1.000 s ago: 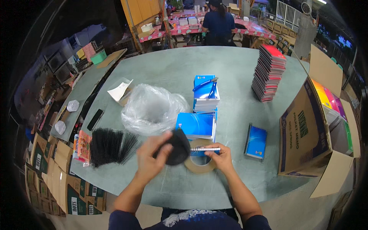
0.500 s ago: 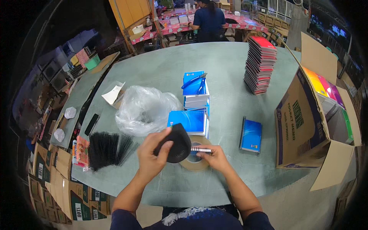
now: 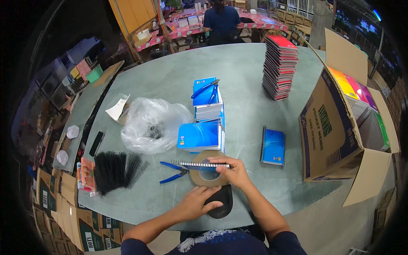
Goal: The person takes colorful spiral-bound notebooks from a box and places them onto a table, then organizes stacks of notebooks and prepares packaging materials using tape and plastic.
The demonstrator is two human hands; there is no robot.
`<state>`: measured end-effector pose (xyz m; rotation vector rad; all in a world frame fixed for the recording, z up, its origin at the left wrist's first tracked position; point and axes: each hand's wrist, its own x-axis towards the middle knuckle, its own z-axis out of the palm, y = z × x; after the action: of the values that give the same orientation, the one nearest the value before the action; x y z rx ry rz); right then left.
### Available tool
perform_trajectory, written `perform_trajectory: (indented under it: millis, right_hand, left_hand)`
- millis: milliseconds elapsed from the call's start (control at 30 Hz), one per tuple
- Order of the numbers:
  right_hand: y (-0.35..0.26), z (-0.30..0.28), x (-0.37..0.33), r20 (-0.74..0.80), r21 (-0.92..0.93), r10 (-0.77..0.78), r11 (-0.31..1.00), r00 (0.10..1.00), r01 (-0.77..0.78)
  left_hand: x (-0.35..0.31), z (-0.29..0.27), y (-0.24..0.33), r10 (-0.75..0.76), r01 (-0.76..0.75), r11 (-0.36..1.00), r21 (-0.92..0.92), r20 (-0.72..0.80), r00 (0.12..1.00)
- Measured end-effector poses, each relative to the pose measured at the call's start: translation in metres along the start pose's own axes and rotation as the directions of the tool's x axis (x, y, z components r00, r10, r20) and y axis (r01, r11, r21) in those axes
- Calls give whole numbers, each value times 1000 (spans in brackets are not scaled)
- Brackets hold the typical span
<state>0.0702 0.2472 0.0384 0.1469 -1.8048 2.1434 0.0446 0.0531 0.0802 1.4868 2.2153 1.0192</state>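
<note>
Near the table's front edge, my left hand (image 3: 196, 205) has its fingers and thumb on a black, rounded, hollow piece (image 3: 224, 200), whose exact kind I cannot tell. My right hand (image 3: 234, 171) is closed around the end of a small notebook (image 3: 206, 165), seen edge-on. A wire coil runs along its upper side and sticks out past its left end. Beneath the notebook lies a roll of brown tape (image 3: 196, 175). Blue-handled pliers (image 3: 172, 178) rest left of the roll. Blue notebooks (image 3: 199, 135) are stacked just beyond it, with blue cutters (image 3: 206, 90) on the far stack.
Black wire coils (image 3: 110, 170) and a clear plastic bag (image 3: 148, 123) lie on the left. One blue spiral notebook (image 3: 273, 146) is on the right, before a tall red notebook stack (image 3: 280, 68). An open carton (image 3: 327, 131) stands at the right edge. A person (image 3: 222, 23) sits beyond.
My left hand has brought the black piece down toward the table's front edge, uncovering the pliers and the coil. My right hand still holds the notebook over the tape roll.
</note>
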Motion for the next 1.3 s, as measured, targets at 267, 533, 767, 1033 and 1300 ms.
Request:
perform_trajectory:
  millis: [267, 533, 767, 1033, 1300]
  right_hand:
    - [-20, 9, -3, -160, 213, 112, 974, 981, -77]
    - [8, -5, -13, -157, -315, 92, 939, 983, -139]
    - [5, -4, -16, -183, -345, 10, 936, 983, -74]
    - [-15, -5, -18, -176, -429, 82, 890, 981, -151]
    - [-33, -27, -37, -563, 341, 397, 910, 724, -234]
  left_hand:
    - [64, -35, -4, 346, -154, 772, 617, -204, 916]
    - [89, -28, 3, 242, -207, 927, 313, -76, 967]
    - [90, -16, -1, 304, -281, 932, 229, -72, 950]
    - [89, -39, 1, 323, -282, 923, 264, -130, 937]
    - [71, 7, 5, 269, -208, 922, 326, -157, 950]
